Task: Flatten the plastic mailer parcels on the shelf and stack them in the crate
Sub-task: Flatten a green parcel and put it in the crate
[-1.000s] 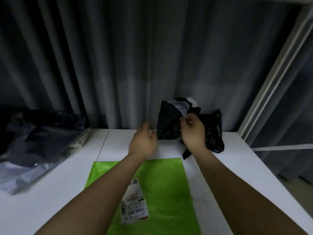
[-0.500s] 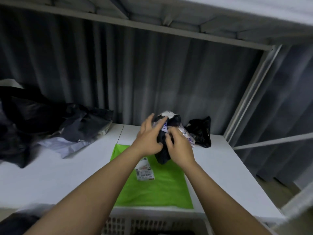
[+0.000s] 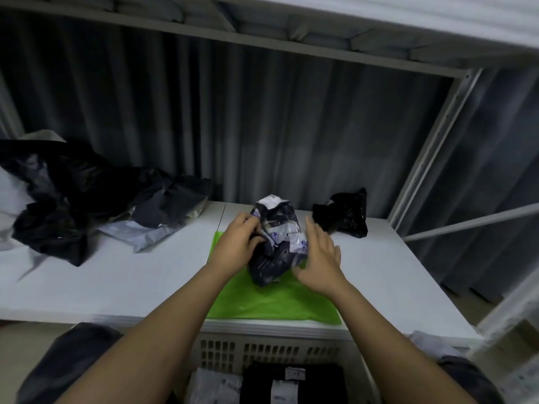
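On the white shelf [image 3: 122, 275], a crumpled black parcel [image 3: 277, 246] sits upright on the far end of a flat green mailer [image 3: 271, 301]. At its left side, the left hand [image 3: 237, 243] grips it with curled fingers. The right hand [image 3: 318, 263] is spread open with straight fingers, just beside its right flank; contact is unclear. Another black parcel [image 3: 344, 214] lies far right, a dark heap [image 3: 73, 196] far left. Below the near edge stands the crate [image 3: 262, 351], mailers [image 3: 291, 383] flat inside.

A dark grey pleated curtain [image 3: 262, 126] hangs behind the white shelf [image 3: 116, 281]. A pale metal upright [image 3: 434, 147] slants at two o'clock, another shelf board [image 3: 350, 21] overhead at twelve. Light is dim.
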`<state>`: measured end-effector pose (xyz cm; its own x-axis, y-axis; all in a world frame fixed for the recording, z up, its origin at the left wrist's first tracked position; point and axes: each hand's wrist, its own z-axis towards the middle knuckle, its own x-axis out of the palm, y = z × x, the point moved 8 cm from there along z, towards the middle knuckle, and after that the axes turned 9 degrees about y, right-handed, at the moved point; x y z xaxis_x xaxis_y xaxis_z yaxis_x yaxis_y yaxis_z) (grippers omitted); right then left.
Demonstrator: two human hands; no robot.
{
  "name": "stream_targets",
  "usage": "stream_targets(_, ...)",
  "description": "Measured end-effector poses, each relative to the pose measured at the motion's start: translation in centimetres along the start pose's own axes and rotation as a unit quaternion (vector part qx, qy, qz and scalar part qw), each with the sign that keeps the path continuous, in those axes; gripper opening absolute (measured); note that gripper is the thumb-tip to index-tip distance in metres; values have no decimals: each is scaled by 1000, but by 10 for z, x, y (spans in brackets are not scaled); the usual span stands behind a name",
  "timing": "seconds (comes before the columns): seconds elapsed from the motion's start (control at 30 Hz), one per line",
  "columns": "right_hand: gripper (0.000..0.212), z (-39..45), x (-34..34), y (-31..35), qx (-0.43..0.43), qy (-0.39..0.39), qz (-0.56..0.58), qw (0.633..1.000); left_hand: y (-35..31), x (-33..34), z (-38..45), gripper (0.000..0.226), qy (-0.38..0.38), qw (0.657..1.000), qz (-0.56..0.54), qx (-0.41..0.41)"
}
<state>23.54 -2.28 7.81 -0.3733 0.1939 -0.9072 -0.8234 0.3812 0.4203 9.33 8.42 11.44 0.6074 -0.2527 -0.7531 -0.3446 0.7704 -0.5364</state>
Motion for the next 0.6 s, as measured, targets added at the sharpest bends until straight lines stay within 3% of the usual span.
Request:
stream_targets(0.13, 98, 10, 0, -6, -4, -54, -49, 997, 5, 3, -2, 14, 14, 996, -78, 34)
stream_targets(0.27, 62, 22, 6, -8, -28, -63, -8, 998, 13, 5, 5, 20, 16, 991, -121, 51)
stream_targets(0.4, 36, 34, 3, -10, -24, -91, -141, 985, 33, -5, 18, 1, -21, 996, -81, 32)
stream_targets(0.6, 46, 47, -15, -9, -50, -208, -241, 947, 56, -26, 33, 12, -117, 993, -9, 7)
